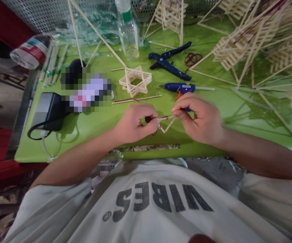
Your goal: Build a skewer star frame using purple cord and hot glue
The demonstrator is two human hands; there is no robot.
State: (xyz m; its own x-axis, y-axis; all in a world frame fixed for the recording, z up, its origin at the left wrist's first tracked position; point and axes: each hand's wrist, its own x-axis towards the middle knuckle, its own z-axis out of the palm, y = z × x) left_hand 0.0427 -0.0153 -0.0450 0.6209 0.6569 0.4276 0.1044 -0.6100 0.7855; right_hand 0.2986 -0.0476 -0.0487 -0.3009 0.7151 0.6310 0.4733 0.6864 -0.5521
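Note:
My left hand (139, 123) is closed, pinching the left end of a small triangle of thin wooden sticks (170, 124). At its opposite corner, the thumb and fingertips of my right hand (198, 116) grip the same triangle. Dark red cord shows by my left fingertips. Just beyond my right hand lies a blue glue gun (178, 87) with a glue stick in its back, partly hidden by that hand. A layered wooden star (132, 88) sits farther back on the green table (85, 145). Between star and hands lies a loose stick (149, 98) with red cord beside it.
Blue cutters (166, 64) and bundled red cord (192, 60) lie behind the glue gun. Stick frames (252, 40) crowd the right. A clear bottle (129, 37) stands at the back. A black power adapter (48, 111) and a blurred-out phone-like object (91, 91) are left.

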